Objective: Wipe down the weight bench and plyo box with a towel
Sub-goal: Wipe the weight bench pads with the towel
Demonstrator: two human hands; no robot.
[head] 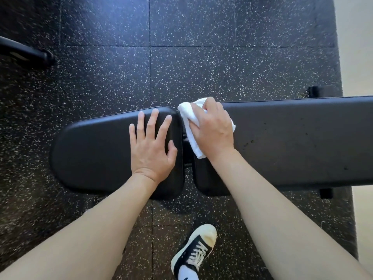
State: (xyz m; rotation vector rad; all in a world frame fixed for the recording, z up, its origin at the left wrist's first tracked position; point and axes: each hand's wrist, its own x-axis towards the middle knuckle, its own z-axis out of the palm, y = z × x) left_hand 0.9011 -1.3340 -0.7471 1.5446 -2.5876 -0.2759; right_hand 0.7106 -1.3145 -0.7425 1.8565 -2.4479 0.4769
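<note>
We wipe the black bench [292,142] from above.

Our right hand [214,130] clamps a white towel [191,126] beside the gap between the pads; our left hand [151,146] lies flat, fingers spread, bracing. Next, likely long strokes; no box visible.

no readable text, labels or numbers

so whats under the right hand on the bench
A white towel, bunched under the right hand, lies over the gap between the two bench pads. The hand covers the towel's middle, so the pad surface beneath is hidden.
</note>
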